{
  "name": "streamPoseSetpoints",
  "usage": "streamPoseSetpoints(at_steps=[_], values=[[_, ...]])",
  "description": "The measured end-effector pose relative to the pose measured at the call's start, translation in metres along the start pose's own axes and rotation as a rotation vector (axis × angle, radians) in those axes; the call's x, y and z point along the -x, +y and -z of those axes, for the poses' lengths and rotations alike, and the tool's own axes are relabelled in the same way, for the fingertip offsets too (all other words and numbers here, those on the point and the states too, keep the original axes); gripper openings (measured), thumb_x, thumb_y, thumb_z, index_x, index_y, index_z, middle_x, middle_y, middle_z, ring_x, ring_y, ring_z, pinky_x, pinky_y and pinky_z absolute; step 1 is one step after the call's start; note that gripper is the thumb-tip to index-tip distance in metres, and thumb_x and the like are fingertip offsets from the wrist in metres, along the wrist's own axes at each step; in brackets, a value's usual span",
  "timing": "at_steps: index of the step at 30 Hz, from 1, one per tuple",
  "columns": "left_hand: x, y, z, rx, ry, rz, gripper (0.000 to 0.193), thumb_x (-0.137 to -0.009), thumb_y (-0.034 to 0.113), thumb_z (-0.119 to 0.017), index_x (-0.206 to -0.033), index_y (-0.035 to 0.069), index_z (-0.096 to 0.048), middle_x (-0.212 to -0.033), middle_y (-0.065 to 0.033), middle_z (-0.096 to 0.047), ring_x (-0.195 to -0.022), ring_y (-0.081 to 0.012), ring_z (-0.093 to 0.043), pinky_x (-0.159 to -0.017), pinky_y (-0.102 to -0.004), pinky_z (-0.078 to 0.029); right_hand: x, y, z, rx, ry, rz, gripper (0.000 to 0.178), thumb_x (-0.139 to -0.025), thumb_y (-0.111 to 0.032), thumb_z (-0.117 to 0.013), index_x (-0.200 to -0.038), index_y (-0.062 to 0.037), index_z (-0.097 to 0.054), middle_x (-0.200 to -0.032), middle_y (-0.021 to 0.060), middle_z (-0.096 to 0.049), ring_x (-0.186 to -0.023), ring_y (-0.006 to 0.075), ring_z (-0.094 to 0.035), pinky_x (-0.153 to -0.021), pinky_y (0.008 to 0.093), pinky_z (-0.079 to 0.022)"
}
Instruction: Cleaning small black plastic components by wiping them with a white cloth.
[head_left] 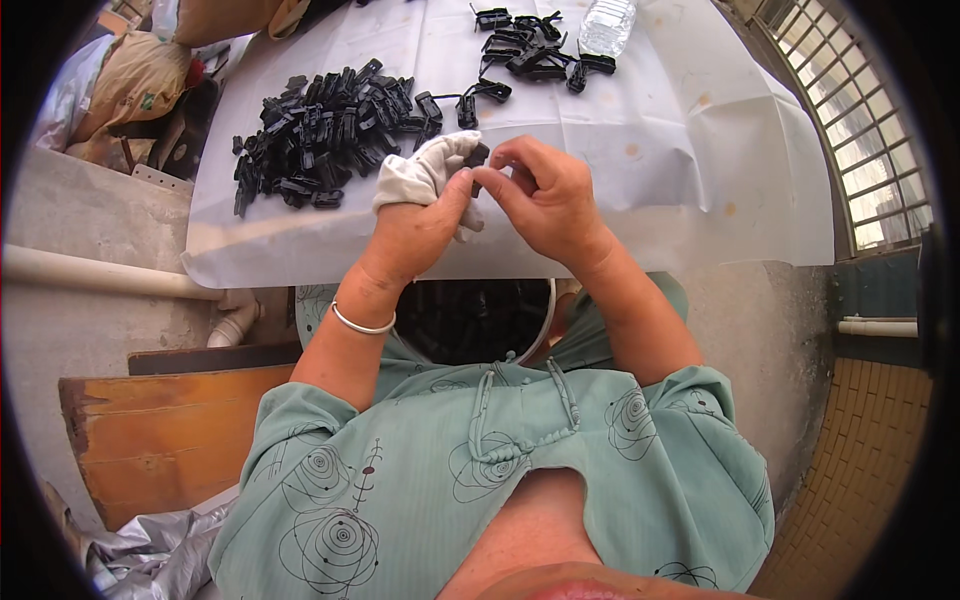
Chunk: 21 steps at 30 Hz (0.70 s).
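Observation:
My left hand (425, 215) has a whitish cloth or glove (410, 178) over its fingers, with the thumb bare. It grips a small black plastic part (477, 157) above the table's near edge. My right hand (545, 195) meets it there, thumb and forefinger pinched together against the part. The fingers hide most of that piece, and whether the right hand holds anything more cannot be made out. Just beyond the left hand lies a big heap of similar black plastic parts (325, 130). A smaller, looser group of black parts (530, 50) is spread farther back, with a few in between.
A whitish sheet (690, 180) covers the table. At its back lies a clear plastic bottle (607, 25). Below the near edge, between my legs, a light-rimmed round container (551, 300) holds dark contents. Sacks (135, 75) stand left; a barred window (860, 110) is right.

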<state>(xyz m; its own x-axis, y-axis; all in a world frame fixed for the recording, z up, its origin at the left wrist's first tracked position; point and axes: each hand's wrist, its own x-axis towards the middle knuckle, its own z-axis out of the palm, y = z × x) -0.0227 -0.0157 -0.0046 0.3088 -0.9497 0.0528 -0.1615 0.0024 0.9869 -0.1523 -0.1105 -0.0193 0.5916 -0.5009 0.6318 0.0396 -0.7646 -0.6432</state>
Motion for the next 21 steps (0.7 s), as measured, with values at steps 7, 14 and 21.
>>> streamPoseSetpoints(at_steps=[7,14,21], values=[[0.004,0.004,-0.001,0.157,-0.124,-0.015,0.028,-0.087,0.003,-0.048,-0.114,-0.003,-0.046,-0.089,-0.0067,-0.058,-0.058,-0.0086,-0.058,-0.047,-0.0186,-0.045,-0.004,0.006,-0.001,-0.482,-0.098,-0.412,0.023,-0.088,-0.018,-0.057,-0.076,0.0012,-0.055,-0.066,-0.0019,-0.053,-0.061,0.0054,-0.045,-0.055,0.021,-0.04],[0.006,0.001,-0.012,-0.042,0.09,-0.107,0.027,-0.084,0.003,-0.053,-0.11,-0.004,-0.051,-0.085,-0.0078,-0.06,-0.06,-0.0105,-0.058,-0.052,-0.0235,-0.047,0.002,0.005,-0.006,-0.276,-0.226,-0.303,0.025,-0.092,-0.017,-0.049,-0.078,0.0017,-0.057,-0.065,0.0005,-0.053,-0.064,0.0078,-0.046,-0.059,0.0233,-0.042],[0.002,-0.012,-0.009,-0.543,0.217,-0.454,0.025,-0.076,0.001,-0.055,-0.1,-0.006,-0.058,-0.09,-0.0203,-0.061,-0.083,-0.0323,-0.06,-0.076,-0.0348,-0.048,0.01,0.014,-0.033,-0.491,-0.136,-0.514,0.025,-0.092,-0.016,-0.048,-0.078,0.0012,-0.058,-0.07,-0.0024,-0.056,-0.066,0.0049,-0.047,-0.06,0.0224,-0.042]])
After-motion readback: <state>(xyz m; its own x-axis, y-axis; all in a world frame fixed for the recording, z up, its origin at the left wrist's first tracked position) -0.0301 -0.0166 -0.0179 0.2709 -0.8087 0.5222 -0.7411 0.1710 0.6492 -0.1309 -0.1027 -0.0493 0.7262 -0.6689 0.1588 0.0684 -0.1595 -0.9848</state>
